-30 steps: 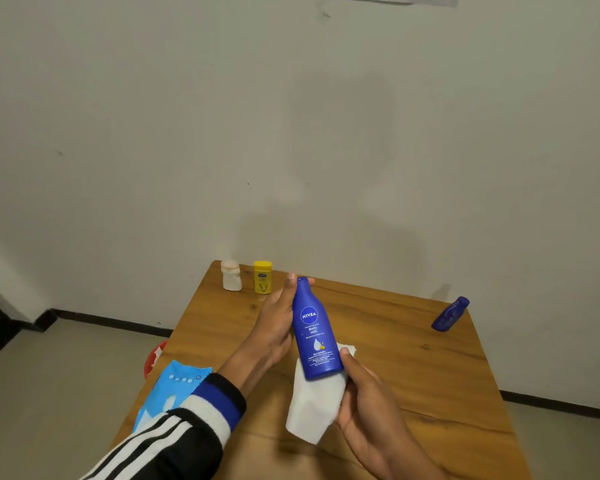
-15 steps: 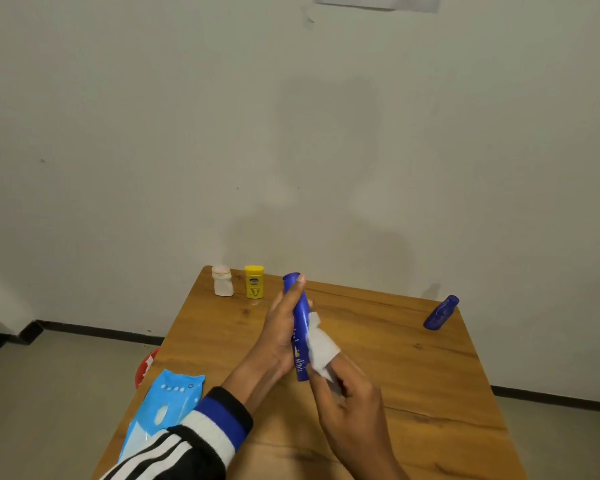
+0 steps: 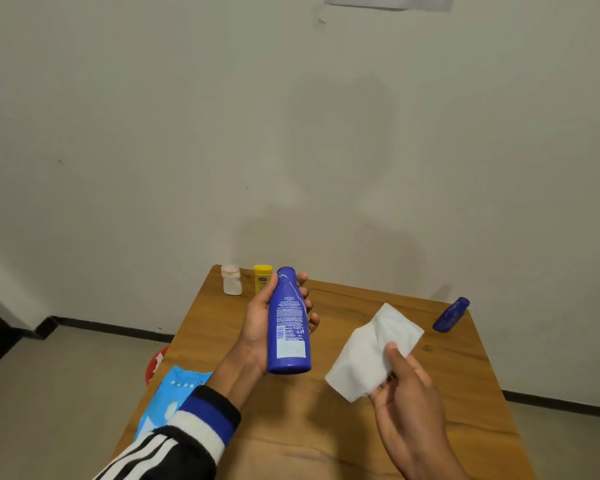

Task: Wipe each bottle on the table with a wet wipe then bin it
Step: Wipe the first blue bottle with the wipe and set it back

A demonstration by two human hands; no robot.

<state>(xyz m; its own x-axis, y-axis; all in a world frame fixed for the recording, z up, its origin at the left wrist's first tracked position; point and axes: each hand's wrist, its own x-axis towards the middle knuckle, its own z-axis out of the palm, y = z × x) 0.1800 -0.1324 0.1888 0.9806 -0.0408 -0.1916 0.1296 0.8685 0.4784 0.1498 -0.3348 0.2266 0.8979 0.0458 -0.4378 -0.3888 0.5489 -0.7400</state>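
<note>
Standing nearly upright above the wooden table (image 3: 326,427), the blue bottle (image 3: 288,323) points its cap away, back label facing the camera; the left hand (image 3: 260,327) grips its side; the right hand (image 3: 406,386) pinches a white wipe (image 3: 371,355), apart from it; a pale wall rises behind.

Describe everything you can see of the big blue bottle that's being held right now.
The big blue bottle looks like glossy plastic, with a narrow neck, a blue cap at the far end and a flat base nearest the camera. Its back label faces the camera: fine white print, a barcode and a pale patch. It is held above the wooden table, tilted away. The left hand grips its body. The white wipe in the right hand is apart from it.
</note>
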